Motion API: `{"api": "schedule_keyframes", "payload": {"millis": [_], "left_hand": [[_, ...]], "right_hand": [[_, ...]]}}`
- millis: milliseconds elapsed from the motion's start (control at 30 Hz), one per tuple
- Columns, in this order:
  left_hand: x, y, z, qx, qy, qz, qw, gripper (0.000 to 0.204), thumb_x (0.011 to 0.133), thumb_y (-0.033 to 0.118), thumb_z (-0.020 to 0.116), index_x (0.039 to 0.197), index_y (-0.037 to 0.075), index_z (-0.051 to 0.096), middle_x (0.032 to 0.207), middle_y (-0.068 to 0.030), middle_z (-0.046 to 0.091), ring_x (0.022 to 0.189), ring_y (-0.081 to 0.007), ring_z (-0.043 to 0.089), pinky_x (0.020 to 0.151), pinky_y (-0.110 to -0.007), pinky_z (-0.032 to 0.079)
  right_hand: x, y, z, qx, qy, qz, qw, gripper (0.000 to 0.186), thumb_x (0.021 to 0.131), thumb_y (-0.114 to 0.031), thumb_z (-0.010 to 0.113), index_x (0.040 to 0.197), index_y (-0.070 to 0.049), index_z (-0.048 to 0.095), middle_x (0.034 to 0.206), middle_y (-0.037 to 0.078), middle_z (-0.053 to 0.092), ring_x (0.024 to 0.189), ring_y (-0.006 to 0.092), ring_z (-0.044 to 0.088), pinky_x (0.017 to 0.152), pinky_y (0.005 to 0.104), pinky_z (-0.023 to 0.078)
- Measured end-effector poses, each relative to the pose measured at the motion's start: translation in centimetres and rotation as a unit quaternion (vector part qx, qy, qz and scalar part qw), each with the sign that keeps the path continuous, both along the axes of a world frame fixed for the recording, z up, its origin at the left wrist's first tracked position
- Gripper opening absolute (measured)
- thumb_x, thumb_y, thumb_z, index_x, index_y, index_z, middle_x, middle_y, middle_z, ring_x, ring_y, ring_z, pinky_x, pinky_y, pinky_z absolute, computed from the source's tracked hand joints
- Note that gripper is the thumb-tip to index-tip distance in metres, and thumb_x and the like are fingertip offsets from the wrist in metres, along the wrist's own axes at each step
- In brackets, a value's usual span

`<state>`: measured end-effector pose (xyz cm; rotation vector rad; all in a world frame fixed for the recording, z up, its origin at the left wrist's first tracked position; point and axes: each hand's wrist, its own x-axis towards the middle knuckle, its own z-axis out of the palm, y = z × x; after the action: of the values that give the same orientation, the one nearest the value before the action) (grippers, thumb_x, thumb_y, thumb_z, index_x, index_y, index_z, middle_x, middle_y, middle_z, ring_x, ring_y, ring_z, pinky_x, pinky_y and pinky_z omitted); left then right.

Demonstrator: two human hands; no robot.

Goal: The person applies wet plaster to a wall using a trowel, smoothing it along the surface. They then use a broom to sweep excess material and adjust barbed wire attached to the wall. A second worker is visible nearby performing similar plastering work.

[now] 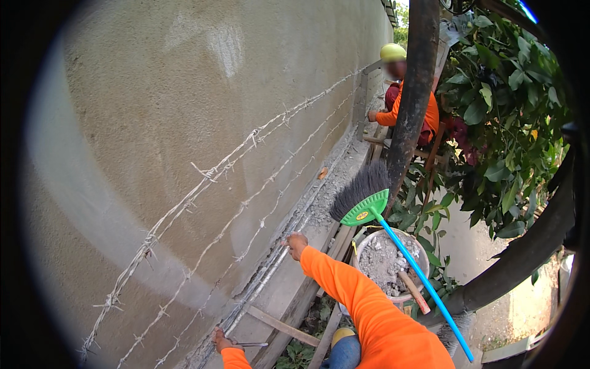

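Long thin grey bars (265,274) run along a rough groove at the foot of the wall. My right hand (297,245) is closed on the bars, fingers pressed round them. Nearer to me, at the lower edge, my left hand (220,339) is closed beside the same bars. A thin dark metal rod (253,344) sticks out of it to the right; its gripped end is hidden. To the right of my right arm stands a bucket (424,255) of grey rubble, with a wooden tool handle (414,291) lying in it.
Barbed wire (212,175) stretches along the wall (153,117) at left. A broom (399,240) with green head and blue handle leans across the bucket. A co-worker (424,111) in orange crouches ahead, beyond a dark post (418,80). Planks (283,326) lie below me; leaves (498,123) crowd the right.
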<state>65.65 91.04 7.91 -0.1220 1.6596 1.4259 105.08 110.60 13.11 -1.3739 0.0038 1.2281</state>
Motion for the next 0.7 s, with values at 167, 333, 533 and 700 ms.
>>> {"api": "schedule_keyframes", "payload": {"millis": [167,333,533,700], "left_hand": [[-0.1,-0.1,-0.1,0.017,-0.012,-0.005,1.000,0.010,0.094,0.031,0.068,0.101,0.025,0.064,0.090,0.0088,0.064,0.047,-0.0084,0.029,0.041,-0.026,0.023],[-0.2,0.0,-0.2,0.012,-0.013,-0.005,1.000,0.011,0.094,0.030,0.067,0.104,0.025,0.065,0.094,0.0083,0.065,0.048,-0.0084,0.029,0.041,-0.026,0.023],[-0.6,0.0,-1.4,0.023,0.003,-0.017,1.000,0.007,0.095,0.029,0.066,0.101,0.025,0.064,0.093,0.0091,0.065,0.050,-0.0077,0.029,0.044,-0.027,0.023],[-1.1,0.4,-1.5,0.022,-0.002,-0.017,1.000,0.013,0.093,0.032,0.069,0.102,0.025,0.063,0.092,0.0089,0.066,0.049,-0.0075,0.029,0.043,-0.026,0.023]], "right_hand": [[0.6,0.8,-2.0,-0.015,-0.086,0.077,0.993,0.031,0.094,0.001,0.046,0.122,-0.007,0.056,0.121,0.006,0.069,0.109,0.0173,0.067,0.084,0.0248,0.051],[1.1,1.6,-3.9,-0.038,-0.180,0.128,0.975,0.026,0.093,0.000,0.046,0.113,-0.006,0.062,0.112,0.004,0.069,0.102,0.0180,0.066,0.083,0.0285,0.048],[0.6,0.6,-1.8,0.023,-0.039,0.024,0.999,0.010,0.096,-0.010,0.053,0.105,-0.012,0.057,0.084,0.005,0.065,0.071,0.0159,0.066,0.049,0.0322,0.034],[0.0,-0.1,0.9,0.020,-0.017,0.024,0.999,0.015,0.094,-0.010,0.058,0.108,-0.009,0.063,0.085,0.007,0.070,0.082,0.0194,0.070,0.058,0.0361,0.045]]}}
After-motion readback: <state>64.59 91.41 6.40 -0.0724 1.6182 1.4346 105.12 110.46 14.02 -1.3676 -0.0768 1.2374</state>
